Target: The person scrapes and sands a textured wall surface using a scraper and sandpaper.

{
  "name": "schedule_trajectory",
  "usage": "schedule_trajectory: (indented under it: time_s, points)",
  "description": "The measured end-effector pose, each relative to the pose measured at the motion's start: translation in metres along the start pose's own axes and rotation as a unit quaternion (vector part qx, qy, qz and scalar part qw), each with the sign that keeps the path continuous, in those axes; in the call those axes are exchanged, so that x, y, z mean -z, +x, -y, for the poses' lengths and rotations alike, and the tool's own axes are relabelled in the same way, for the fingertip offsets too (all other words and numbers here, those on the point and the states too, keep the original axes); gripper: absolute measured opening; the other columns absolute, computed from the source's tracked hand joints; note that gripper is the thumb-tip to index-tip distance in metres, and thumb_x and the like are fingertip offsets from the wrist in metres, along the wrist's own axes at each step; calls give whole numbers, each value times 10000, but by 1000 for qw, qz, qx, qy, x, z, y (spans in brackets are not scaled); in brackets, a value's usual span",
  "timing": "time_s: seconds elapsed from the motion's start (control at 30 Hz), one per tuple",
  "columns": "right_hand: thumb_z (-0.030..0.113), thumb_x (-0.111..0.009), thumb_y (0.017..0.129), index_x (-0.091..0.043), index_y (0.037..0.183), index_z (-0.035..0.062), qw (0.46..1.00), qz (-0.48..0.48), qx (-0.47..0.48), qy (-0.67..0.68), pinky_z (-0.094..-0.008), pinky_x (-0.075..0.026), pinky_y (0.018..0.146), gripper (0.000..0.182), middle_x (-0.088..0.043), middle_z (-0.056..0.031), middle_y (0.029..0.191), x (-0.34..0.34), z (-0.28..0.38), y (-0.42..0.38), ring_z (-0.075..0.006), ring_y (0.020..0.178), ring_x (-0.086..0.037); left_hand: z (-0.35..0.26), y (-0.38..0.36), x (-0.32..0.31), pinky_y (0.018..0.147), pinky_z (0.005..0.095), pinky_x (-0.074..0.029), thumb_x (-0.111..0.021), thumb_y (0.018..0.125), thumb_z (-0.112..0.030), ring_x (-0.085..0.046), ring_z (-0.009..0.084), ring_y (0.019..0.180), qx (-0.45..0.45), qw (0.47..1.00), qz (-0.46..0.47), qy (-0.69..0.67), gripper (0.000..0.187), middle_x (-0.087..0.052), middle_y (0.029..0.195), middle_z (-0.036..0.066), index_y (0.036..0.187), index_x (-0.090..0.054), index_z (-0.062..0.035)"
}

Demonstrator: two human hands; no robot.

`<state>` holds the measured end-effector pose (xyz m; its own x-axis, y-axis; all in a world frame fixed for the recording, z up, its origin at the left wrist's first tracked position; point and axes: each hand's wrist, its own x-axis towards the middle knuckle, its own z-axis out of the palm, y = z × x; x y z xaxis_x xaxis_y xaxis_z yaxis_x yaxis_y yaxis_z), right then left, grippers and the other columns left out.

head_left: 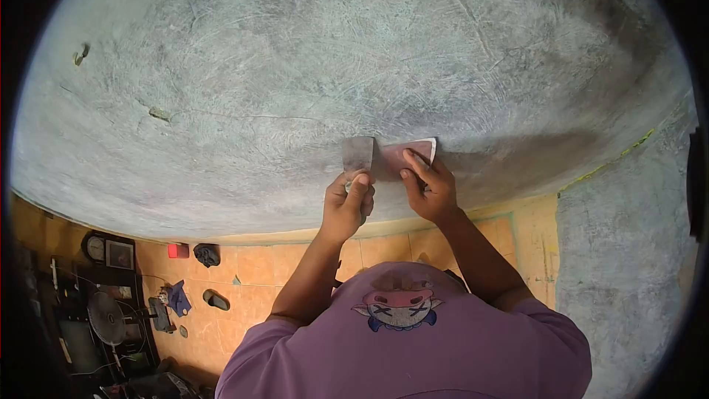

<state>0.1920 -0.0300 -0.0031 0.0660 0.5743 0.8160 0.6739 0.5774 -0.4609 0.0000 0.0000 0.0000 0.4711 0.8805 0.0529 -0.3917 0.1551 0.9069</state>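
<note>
Upright in my left hand (346, 207) is a scraper with a flat grey rectangular blade (358, 152); thumb and fingers close around its lower end, hiding the handle. My right hand (434, 191) grips a reddish-brown piece of sandpaper (396, 155) with a pale edge at its upper right. The forefinger and thumb lie across its face. The two pieces are side by side, right in front of the rough grey-blue wall (332, 74), and overlap its lower part in this view.
Cracks and a chipped spot (159, 114) mark the wall. Below lies an orange tiled floor (255, 281) with a sandal (216, 299), a dark cloth (179, 298) and a red box (178, 251). A fan (106, 318) stands at the lower left. Another grey wall (628, 251) rises on the right.
</note>
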Motion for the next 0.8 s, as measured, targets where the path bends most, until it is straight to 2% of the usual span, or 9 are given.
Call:
schedule_trajectory:
  time_s: [0.1,0.2,0.37,0.43,0.57,0.63,0.67,0.73,0.8]
  points:
    - [24,-666,829,-647,1190,33,998,-32,-56,19,-311,-537,645,361,-679,-182,1017,3,19,18,-268,817,-685,-11,-3,5,477,226,-378,-572,977,-313,-451,83,525,11,1000,0,27,240,-486,678,1,963,-585,-74]
    - [-2,-662,822,-643,1173,5,996,-82,23,-2,-316,-525,628,351,-677,-183,1001,20,13,42,-267,783,-677,0,2,-8,472,226,-374,-570,978,-313,-446,82,521,1,1000,9,11,242,-484,674,-2,958,-586,-72]
    - [-11,-662,818,-646,1171,14,999,-48,-7,2,-318,-524,627,354,-674,-188,1021,14,0,1,-270,794,-676,3,1,-12,466,230,-370,-569,980,-301,-437,78,525,2,1000,-5,-3,229,-480,667,-4,950,-590,-75]
    - [-4,-663,821,-646,1174,19,996,-12,-82,29,-326,-523,629,354,-673,-191,1005,15,5,-4,-279,783,-673,3,0,-11,466,230,-370,-571,979,-298,-436,78,525,3,1000,-7,-1,227,-480,667,-3,948,-591,-74]
    - [8,-664,825,-646,1174,16,997,-38,-60,12,-320,-516,617,349,-672,-188,984,22,12,28,-272,777,-671,5,1,-12,470,231,-374,-575,977,-294,-435,81,525,10,1000,0,8,227,-480,666,1,946,-591,-70]
    - [13,-659,830,-650,1169,15,995,-93,22,9,-310,-513,611,339,-670,-185,964,23,12,42,-264,776,-671,6,2,-16,472,232,-376,-574,977,-294,-437,83,524,6,1000,2,8,228,-480,666,2,945,-590,-69]
    - [13,-659,830,-650,1169,15,995,-93,23,9,-310,-513,611,339,-670,-185,964,23,11,37,-264,776,-671,7,2,-17,473,233,-379,-573,978,-294,-438,85,524,2,1000,1,7,229,-481,666,3,944,-590,-68]
    - [8,-653,831,-652,1163,9,999,-26,-44,5,-308,-517,624,332,-672,-185,968,22,4,16,-265,783,-673,8,1,-18,465,230,-359,-565,984,-270,-420,76,523,2,1000,0,-3,212,-475,659,-4,968,-593,-60]
    - [6,-652,832,-652,1162,6,999,-32,-34,2,-309,-519,631,330,-672,-185,967,24,0,5,-266,782,-673,7,0,-17,456,227,-339,-557,990,-246,-401,67,522,-1,1000,-4,-12,197,-470,653,-11,992,-596,-52]
